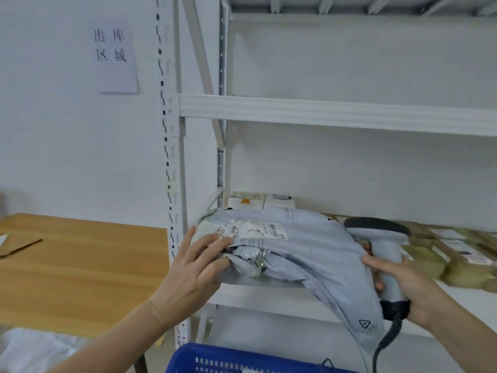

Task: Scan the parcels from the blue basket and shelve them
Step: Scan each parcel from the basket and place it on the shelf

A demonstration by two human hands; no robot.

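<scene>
Evidently the grey parcel is nearly put away: it lies at the left end of the shelf, one loose tail hanging over the shelf's front edge. The left hand presses near-straight fingers against it without gripping. The right hand wraps its fingers round the scanner at the shelf's front. Brown parcels further right on the shelf look done. Below the shelf, the blue basket shows only its rim, so what remains is unclear.
</scene>
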